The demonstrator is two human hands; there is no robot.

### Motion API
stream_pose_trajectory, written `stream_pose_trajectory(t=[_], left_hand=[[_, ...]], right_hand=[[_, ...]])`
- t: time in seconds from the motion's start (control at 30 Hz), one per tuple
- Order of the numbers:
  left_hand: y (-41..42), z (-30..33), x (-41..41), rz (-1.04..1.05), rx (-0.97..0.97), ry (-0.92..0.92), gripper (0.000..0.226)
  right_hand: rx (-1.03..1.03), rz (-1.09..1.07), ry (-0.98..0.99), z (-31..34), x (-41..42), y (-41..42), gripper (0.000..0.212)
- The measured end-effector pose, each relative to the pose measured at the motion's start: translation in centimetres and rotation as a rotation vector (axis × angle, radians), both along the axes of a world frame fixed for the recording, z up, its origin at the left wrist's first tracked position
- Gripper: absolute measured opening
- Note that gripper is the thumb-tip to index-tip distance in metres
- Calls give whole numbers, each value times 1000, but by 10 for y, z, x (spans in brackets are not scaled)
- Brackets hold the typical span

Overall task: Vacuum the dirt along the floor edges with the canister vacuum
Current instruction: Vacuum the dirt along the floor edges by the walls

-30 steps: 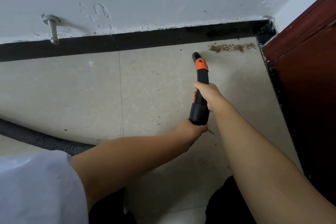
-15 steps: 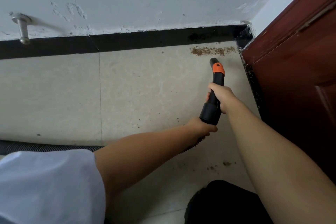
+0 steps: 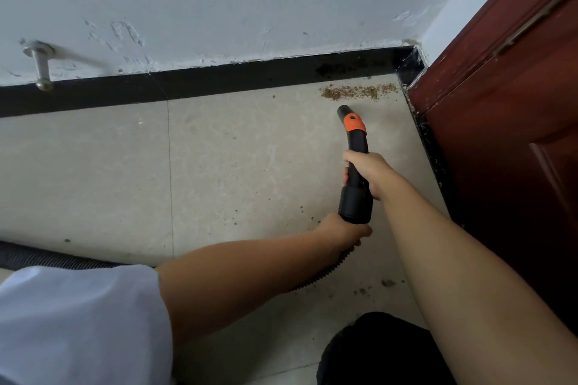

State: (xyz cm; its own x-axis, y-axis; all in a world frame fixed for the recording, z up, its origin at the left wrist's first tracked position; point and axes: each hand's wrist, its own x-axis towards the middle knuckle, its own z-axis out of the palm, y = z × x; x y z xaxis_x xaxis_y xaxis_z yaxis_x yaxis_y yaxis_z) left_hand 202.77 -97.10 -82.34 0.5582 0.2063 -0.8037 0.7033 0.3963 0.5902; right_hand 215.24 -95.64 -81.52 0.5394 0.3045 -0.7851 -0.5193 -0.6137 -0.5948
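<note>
Both hands grip: right hand (image 3: 367,170) wraps the curved plastic nozzle (image 3: 355,147), left hand (image 3: 342,230) the ribbed hose (image 3: 325,273) (granular dirt (image 3: 350,92) ahead).

hose (image 3: 40,256) cut off left

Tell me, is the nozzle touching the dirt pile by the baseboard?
Apart. The head view shows bare tile between the nozzle tip and the dirt pile.
</note>
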Motion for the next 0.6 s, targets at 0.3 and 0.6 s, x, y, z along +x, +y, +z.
stream_pose_trajectory(t=[0.3, 0.6], left_hand=[[-13, -1, 6, -141, 16, -14, 34], [-28, 7, 63, -107, 30, -51, 25]], right_hand=[[24, -149, 8, -6, 11, -31, 9], [8, -112, 24, 1, 72, -41, 16]])
